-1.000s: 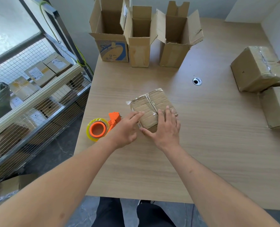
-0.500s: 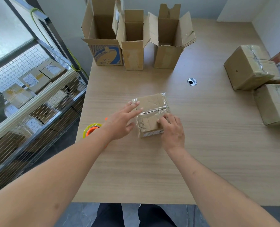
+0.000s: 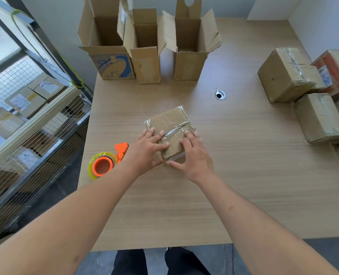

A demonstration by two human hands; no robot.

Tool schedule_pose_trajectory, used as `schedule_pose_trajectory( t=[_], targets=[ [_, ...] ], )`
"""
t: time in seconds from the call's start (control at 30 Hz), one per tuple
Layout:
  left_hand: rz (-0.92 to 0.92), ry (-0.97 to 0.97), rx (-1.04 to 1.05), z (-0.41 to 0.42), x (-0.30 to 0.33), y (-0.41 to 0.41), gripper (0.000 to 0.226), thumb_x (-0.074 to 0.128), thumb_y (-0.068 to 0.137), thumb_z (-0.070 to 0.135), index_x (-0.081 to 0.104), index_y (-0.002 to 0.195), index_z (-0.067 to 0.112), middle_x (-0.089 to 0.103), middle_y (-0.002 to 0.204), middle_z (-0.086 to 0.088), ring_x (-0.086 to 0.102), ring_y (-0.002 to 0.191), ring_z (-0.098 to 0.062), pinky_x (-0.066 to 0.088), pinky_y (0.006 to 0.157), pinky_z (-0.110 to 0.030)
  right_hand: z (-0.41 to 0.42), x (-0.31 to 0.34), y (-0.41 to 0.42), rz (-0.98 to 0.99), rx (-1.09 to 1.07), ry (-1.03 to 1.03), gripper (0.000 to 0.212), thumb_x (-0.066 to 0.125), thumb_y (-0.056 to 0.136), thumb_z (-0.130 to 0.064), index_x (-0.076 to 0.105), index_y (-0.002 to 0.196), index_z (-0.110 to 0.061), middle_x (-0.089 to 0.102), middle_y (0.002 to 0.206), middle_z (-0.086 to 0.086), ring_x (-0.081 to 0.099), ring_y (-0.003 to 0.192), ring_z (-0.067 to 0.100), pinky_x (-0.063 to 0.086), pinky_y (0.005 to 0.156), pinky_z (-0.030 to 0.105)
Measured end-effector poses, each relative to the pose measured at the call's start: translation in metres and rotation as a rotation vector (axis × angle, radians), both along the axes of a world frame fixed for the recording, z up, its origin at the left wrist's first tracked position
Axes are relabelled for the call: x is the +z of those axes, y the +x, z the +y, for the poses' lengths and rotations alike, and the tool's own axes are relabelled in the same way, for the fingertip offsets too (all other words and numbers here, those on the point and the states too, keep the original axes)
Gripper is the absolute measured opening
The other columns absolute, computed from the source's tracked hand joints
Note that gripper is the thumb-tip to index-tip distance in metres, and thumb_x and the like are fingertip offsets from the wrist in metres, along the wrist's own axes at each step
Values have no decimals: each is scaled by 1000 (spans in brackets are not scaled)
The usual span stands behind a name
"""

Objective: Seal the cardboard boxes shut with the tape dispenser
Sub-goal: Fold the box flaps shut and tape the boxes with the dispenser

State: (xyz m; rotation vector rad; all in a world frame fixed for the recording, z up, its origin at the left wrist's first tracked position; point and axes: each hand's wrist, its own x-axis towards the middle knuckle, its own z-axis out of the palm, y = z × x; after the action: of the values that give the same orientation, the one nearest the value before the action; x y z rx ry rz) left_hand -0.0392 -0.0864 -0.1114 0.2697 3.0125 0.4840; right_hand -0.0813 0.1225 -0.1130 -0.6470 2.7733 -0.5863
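Your small cardboard box (image 3: 170,132) lies flat on the wooden counter (image 3: 244,175), with clear tape across its top and loose tape ends sticking out at its far corners. Take that box as your landmark. Your left hand (image 3: 146,153) rests on its left half, fingers straight and spread, pressing down over the tape seam. Your right hand (image 3: 194,157) covers its near right corner, fingers laid flat on the top and the thumb reaching round the near edge; neither hand curls round anything. The orange tape dispenser (image 3: 107,161), with its roll of clear tape, sits on the counter just left of the box, beside your left wrist and close to the counter's left edge. Three open cardboard boxes (image 3: 144,48) stand upright in a row well beyond the box, flaps raised, at the far side of the counter. Off to the right of the box, well apart from it, a cluster of taped boxes (image 3: 303,92) is piled near the counter's right edge. Between the box and that cluster, farther back, a round cable hole (image 3: 220,94) is set in the counter.
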Motion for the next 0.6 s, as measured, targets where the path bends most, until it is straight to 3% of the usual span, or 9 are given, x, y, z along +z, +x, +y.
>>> schedule_pose_trajectory(
  t=[0.23, 0.37, 0.6],
  targets=[
    [46, 109, 59, 8, -12, 0, 65, 94, 61, 25, 74, 122, 18, 55, 145, -18, 40, 140, -49, 27, 118, -58, 0, 8, -7, -42, 63, 2, 81, 77, 71, -56, 49, 134, -13, 23, 165, 6, 2, 157, 33, 13, 127, 48],
    [48, 107, 43, 7, -11, 1, 65, 95, 62, 25, 74, 123, 19, 55, 145, -17, 41, 140, -48, 28, 117, -58, -1, 7, -6, -52, 53, 43, 92, 76, 69, -70, 48, 137, -14, 21, 166, 4, 2, 157, 32, 9, 128, 45],
    [76, 118, 76, 7, -18, 1, 64, 97, 62, 25, 74, 121, 20, 55, 145, -15, 42, 139, -47, 31, 116, -58, -11, 6, -9, -21, -1, 36, 64, 73, 86, -51, 53, 134, -13, 30, 164, 4, 12, 156, 34, 19, 126, 46]
  ],
)
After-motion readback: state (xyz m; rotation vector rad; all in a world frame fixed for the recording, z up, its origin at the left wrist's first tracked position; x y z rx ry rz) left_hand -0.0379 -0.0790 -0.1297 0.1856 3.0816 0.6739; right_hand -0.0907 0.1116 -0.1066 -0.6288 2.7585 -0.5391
